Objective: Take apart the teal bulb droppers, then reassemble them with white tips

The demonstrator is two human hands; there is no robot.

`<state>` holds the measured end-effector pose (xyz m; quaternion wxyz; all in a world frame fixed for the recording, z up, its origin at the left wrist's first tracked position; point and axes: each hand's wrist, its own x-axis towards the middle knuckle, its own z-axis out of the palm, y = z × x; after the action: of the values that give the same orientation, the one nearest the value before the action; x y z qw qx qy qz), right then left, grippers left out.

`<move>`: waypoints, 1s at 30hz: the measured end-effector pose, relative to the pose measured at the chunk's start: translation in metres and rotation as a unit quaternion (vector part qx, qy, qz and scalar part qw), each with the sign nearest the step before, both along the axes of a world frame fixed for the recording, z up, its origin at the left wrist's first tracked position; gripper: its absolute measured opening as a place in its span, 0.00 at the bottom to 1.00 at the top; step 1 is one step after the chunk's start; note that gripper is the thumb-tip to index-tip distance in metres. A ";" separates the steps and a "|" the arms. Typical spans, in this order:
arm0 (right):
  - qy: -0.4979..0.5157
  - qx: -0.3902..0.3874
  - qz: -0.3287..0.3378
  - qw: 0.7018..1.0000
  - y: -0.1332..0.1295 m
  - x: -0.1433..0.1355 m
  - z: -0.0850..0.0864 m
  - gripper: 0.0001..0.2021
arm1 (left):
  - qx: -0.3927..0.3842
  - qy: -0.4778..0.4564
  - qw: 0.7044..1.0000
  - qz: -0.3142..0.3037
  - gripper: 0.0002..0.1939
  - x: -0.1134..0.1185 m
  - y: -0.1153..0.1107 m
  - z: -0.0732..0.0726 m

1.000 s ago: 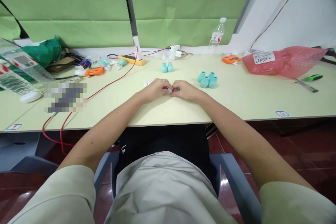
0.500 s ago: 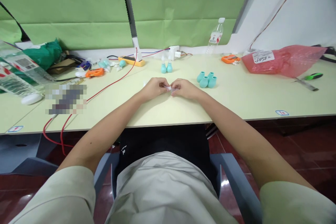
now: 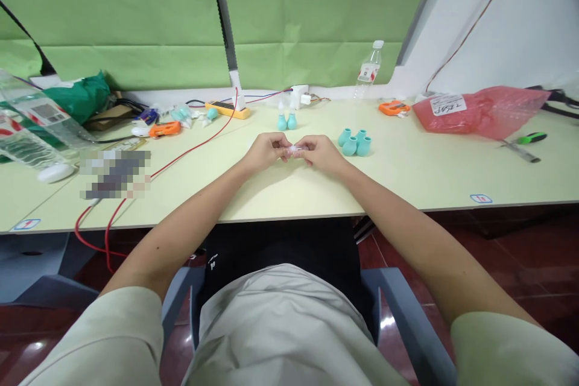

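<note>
Both hands meet over the middle of the table, fingertips nearly touching. My left hand [image 3: 268,152] and my right hand [image 3: 319,152] are closed in a pinch on one small clear and whitish piece [image 3: 295,149]. It looks like thin plastic, but the fingers cover much of it and its kind is not plain. Right of my right hand stand several turquoise rubber bulbs [image 3: 356,142] in a tight cluster, open necks upward. Behind the hands, two turquoise bulbs with clear tips [image 3: 286,121] stand side by side.
A clear bottle [image 3: 368,69] stands by the green wall. On the right lie an orange tool [image 3: 394,108], a red plastic bag [image 3: 479,113] and a green-handled tool [image 3: 532,138]. A yellow multimeter [image 3: 228,110], red cable [image 3: 194,146] and large bottles [image 3: 40,114] are on the left.
The small piece has turned between my fingertips and now lies flatter across them. My hands stay at nearly the same spot. The view has tipped slightly.
</note>
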<state>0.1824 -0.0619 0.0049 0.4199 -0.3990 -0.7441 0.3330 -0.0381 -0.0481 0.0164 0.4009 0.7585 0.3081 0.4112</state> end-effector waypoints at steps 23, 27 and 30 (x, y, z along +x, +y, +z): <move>-0.122 0.149 -0.021 0.981 -0.017 -0.008 0.030 0.12 | -0.037 -0.058 0.998 0.010 0.24 0.004 -0.005 0.017; -0.126 0.163 -0.105 0.973 -0.005 0.036 0.055 0.19 | -0.001 -0.043 0.997 0.062 0.16 -0.002 -0.005 0.035; -0.200 0.150 -0.216 0.944 0.011 0.084 0.070 0.16 | -0.002 -0.028 0.995 0.094 0.12 -0.005 -0.008 0.046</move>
<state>0.2665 -0.0509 0.0747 0.3794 -0.5410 -0.7500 0.0318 -0.0434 -0.0557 0.0628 0.3705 0.7136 0.3676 0.4673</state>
